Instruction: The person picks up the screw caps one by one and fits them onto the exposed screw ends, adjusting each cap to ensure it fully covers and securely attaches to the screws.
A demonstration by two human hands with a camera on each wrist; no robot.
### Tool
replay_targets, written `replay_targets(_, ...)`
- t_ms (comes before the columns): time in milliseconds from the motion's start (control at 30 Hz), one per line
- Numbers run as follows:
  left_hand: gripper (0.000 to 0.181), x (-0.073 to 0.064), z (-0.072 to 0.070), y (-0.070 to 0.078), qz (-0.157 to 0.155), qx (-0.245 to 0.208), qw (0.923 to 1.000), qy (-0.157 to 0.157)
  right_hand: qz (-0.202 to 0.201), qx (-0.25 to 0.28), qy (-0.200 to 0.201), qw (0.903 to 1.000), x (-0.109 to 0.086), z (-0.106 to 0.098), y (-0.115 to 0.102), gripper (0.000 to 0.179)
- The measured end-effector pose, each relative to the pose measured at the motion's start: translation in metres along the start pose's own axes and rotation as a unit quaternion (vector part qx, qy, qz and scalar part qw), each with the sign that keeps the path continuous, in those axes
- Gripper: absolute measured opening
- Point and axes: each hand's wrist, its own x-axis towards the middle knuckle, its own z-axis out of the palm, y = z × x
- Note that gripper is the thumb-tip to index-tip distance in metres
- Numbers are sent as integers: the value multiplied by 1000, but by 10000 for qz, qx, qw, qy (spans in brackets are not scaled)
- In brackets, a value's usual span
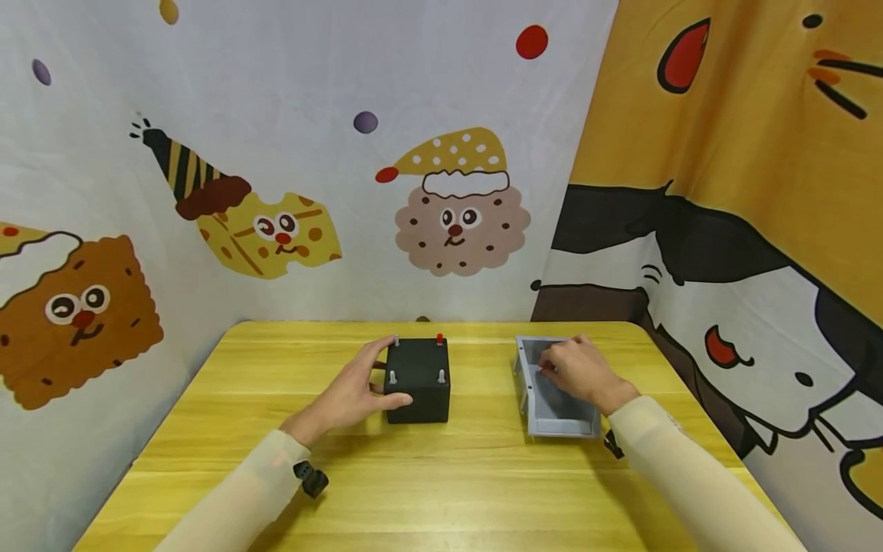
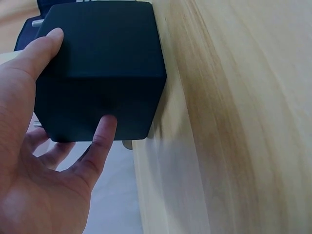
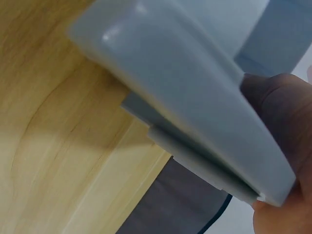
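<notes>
A black box [image 1: 418, 383] stands on the table left of centre, with upright grey pegs at its top corners; a red cap [image 1: 440, 338] tops the far right one. My left hand [image 1: 348, 387] holds the box from its left side, the thumb along the near face and a finger at the far left corner. In the left wrist view, the fingers of the left hand [image 2: 48, 170] reach round the box [image 2: 105, 44]. My right hand [image 1: 582, 372] dips into a grey open tray [image 1: 562, 426], fingers bent. The tray wall [image 3: 180, 87] hides the fingertips in the right wrist view.
The wooden table [image 1: 483, 491] carries the box and the tray, which stand apart with bare wood between them. A white cartoon-print curtain [image 1: 310, 92] hangs behind the far edge, and a yellow one [image 1: 779, 153] hangs on the right.
</notes>
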Motion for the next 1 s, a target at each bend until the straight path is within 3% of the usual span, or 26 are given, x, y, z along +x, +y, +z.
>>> replay_targets(633, 121, 0, 1, 0, -106, 130, 9998, -66, -57, -568, -135, 9983, 4, 6, -3, 8)
replay_targets(1000, 121, 1, 1, -2, -64, 159, 9998, -31, 1, -678, -122, 9976, 7, 12, -2, 19)
